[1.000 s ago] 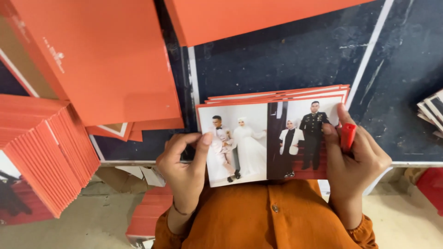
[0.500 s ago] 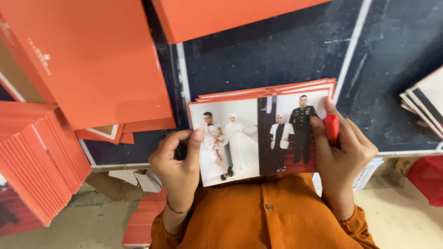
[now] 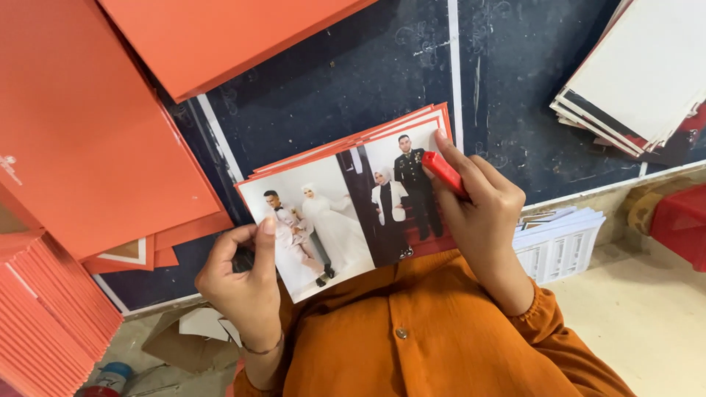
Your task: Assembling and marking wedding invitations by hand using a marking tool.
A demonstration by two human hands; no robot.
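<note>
A stack of printed photo sheets (image 3: 346, 206) with orange backing lies tilted over the near edge of a dark table (image 3: 368, 81). The top sheet shows two pictures of standing couples. My left hand (image 3: 246, 283) grips the stack's lower left corner, thumb on top. My right hand (image 3: 478, 213) rests on the right edge of the stack and also holds a small red tool (image 3: 445, 174) against its fingers. My orange shirt (image 3: 412, 331) fills the bottom of the view.
Large orange boards (image 3: 95, 140) lean at the left, with another orange board (image 3: 220, 37) at the top. A fanned stack of orange sheets (image 3: 44, 316) is at lower left. White-faced prints (image 3: 640, 73) are piled at upper right. A white basket (image 3: 566, 246) and a red bin (image 3: 680, 220) stand below the table.
The view has shifted and tilted, so the photo stack now sits slanted, its right side higher. Both hands keep the same grips on the stack.
</note>
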